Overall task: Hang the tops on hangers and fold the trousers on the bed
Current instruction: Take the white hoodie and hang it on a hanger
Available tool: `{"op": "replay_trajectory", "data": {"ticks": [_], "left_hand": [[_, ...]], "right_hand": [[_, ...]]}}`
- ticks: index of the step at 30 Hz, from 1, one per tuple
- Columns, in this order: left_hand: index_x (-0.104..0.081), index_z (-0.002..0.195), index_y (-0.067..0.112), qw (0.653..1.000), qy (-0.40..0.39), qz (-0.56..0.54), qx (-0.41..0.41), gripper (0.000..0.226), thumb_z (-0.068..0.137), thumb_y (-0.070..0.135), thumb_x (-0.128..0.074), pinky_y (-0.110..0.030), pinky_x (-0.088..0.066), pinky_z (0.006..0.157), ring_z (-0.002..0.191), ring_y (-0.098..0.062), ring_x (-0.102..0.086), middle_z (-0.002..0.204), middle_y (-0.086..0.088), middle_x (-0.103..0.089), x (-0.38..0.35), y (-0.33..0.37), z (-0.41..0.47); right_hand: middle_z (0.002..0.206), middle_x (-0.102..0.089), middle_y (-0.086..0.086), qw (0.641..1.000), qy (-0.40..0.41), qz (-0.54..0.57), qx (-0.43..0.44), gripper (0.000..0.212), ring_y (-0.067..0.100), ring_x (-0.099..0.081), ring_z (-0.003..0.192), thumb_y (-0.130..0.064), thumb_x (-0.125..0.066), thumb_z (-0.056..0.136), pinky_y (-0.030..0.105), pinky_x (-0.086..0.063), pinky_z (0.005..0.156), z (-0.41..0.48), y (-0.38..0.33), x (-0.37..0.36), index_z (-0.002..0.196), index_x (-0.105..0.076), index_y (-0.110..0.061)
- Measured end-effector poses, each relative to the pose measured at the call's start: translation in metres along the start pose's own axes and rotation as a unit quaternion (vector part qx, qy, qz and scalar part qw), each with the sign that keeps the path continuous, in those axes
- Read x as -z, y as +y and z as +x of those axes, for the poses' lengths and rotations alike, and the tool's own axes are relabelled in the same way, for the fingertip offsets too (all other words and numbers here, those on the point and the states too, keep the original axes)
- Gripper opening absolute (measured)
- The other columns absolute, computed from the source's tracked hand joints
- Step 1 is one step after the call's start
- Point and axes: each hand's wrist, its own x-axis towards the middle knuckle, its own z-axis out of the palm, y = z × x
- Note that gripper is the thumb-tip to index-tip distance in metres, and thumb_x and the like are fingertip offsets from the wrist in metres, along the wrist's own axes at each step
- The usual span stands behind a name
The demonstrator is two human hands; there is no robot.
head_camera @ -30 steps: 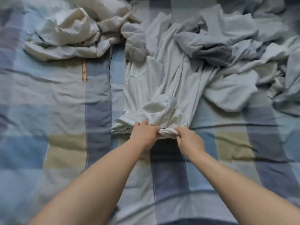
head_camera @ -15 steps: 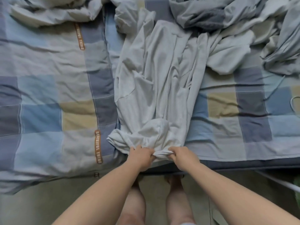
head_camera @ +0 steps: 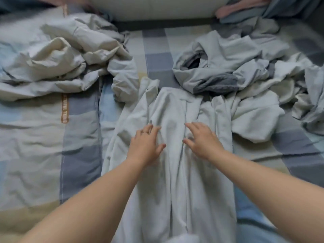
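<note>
Fingers [head_camera: 149,131] of left hand [head_camera: 145,146] straight, spread, flat on long pale grey-white cotton garment [head_camera: 175,186]; nothing gripped. Right hand [head_camera: 201,141] same: splayed, palm down, pressing cloth near left. Garment lies lengthwise down middle of blue-grey checked quilt cover [head_camera: 78,137], far end touching crumpled grey clothes heap [head_camera: 219,67]; crumpled cream fabric heap [head_camera: 57,57] apart at left. Palms likely set mid-length to flatten creases, steady cloth before fold. Probably trousers, not certain. Fold not yet made.
</note>
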Motion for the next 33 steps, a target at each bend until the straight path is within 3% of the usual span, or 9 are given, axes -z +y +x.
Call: {"op": "replay_trajectory", "data": {"ticks": [5, 9, 11, 13, 16, 17, 21, 29, 33], "left_hand": [[-0.016, 0.157, 0.042, 0.997, 0.058, -0.012, -0.041, 0.079, 0.092, 0.064, -0.054, -0.048, -0.037, 0.112, 0.141, -0.035, -0.039, 0.166, -0.004, -0.019, -0.022, -0.013, 0.117], [-0.003, 0.156, 0.046, 0.993, 0.108, 0.009, 0.055, 0.087, 0.087, 0.077, -0.045, -0.058, -0.033, 0.102, 0.134, -0.035, -0.042, 0.155, -0.001, -0.037, -0.051, -0.009, 0.183], [-0.008, 0.157, 0.039, 0.982, 0.162, 0.022, 0.098, 0.087, 0.087, 0.078, -0.042, -0.057, -0.031, 0.097, 0.133, -0.033, -0.038, 0.153, -0.001, -0.039, -0.066, -0.007, 0.202], [-0.023, 0.151, 0.031, 0.970, 0.222, 0.030, 0.098, 0.071, 0.093, 0.068, -0.043, -0.055, -0.031, 0.095, 0.128, -0.033, -0.041, 0.147, -0.003, -0.047, -0.076, -0.005, 0.215], [-0.041, 0.129, 0.025, 0.956, 0.283, 0.059, 0.056, 0.028, 0.102, 0.033, -0.042, -0.047, -0.032, 0.090, 0.117, -0.032, -0.048, 0.126, -0.004, -0.063, -0.075, 0.001, 0.213], [-0.042, 0.126, 0.023, 0.954, 0.289, 0.072, 0.039, 0.025, 0.101, 0.020, -0.040, -0.045, -0.033, 0.089, 0.114, -0.032, -0.050, 0.122, -0.004, -0.064, -0.073, 0.004, 0.207], [-0.042, 0.118, 0.020, 0.970, 0.244, 0.013, 0.008, 0.032, 0.091, 0.003, -0.041, -0.040, -0.034, 0.080, 0.105, -0.031, -0.056, 0.112, -0.004, -0.061, -0.063, 0.007, 0.154], [-0.043, 0.088, 0.020, 0.988, 0.012, -0.135, 0.077, 0.015, 0.083, 0.009, -0.054, -0.040, -0.042, 0.066, 0.091, -0.038, -0.059, 0.087, -0.008, -0.060, 0.031, 0.024, -0.022], [-0.053, 0.099, 0.017, 0.973, -0.016, -0.174, 0.150, 0.009, 0.091, 0.020, -0.056, -0.040, -0.047, 0.068, 0.086, -0.036, -0.060, 0.090, -0.008, -0.065, 0.105, 0.058, -0.113]], "right_hand": [[0.164, -0.021, 0.003, 0.996, 0.057, -0.047, -0.041, 0.075, 0.030, -0.012, 0.151, -0.063, -0.054, 0.091, 0.049, -0.018, 0.120, 0.126, 0.026, -0.016, 0.154, -0.025, -0.035], [0.158, -0.028, 0.010, 0.995, 0.049, -0.016, -0.089, 0.088, 0.037, -0.022, 0.146, -0.078, -0.057, 0.078, 0.054, -0.024, 0.115, 0.186, 0.045, -0.032, 0.149, -0.027, -0.034], [0.151, -0.033, 0.012, 0.990, 0.078, -0.014, -0.115, 0.097, 0.039, -0.030, 0.138, -0.087, -0.053, 0.072, 0.054, -0.027, 0.109, 0.200, 0.052, -0.045, 0.147, -0.032, -0.029], [0.141, -0.038, 0.011, 0.982, 0.149, -0.013, -0.116, 0.091, 0.037, -0.035, 0.130, -0.086, -0.051, 0.075, 0.054, -0.029, 0.104, 0.206, 0.057, -0.058, 0.139, -0.043, -0.022], [0.130, -0.050, 0.012, 0.976, 0.203, 0.012, -0.083, 0.057, 0.037, -0.045, 0.123, -0.064, -0.051, 0.093, 0.049, -0.032, 0.100, 0.202, 0.055, -0.061, 0.123, -0.053, -0.017], [0.127, -0.054, 0.013, 0.976, 0.203, 0.024, -0.072, 0.043, 0.037, -0.048, 0.120, -0.053, -0.050, 0.098, 0.047, -0.034, 0.097, 0.195, 0.053, -0.058, 0.118, -0.053, -0.016], [0.107, -0.061, 0.009, 0.968, 0.223, 0.096, -0.056, 0.003, 0.035, -0.055, 0.106, -0.020, -0.049, 0.098, 0.047, -0.039, 0.093, 0.145, 0.044, -0.046, 0.099, -0.048, -0.017], [0.087, -0.060, 0.004, 0.968, 0.140, 0.198, -0.056, 0.013, 0.036, -0.057, 0.091, -0.016, -0.056, 0.094, 0.048, -0.044, 0.083, -0.017, -0.005, 0.051, 0.090, -0.045, -0.022], [0.071, -0.054, -0.002, 0.963, 0.085, 0.245, -0.069, 0.018, 0.031, -0.052, 0.076, -0.013, -0.060, 0.091, 0.041, -0.040, 0.070, -0.110, -0.040, 0.120, 0.084, -0.045, -0.019]]}}
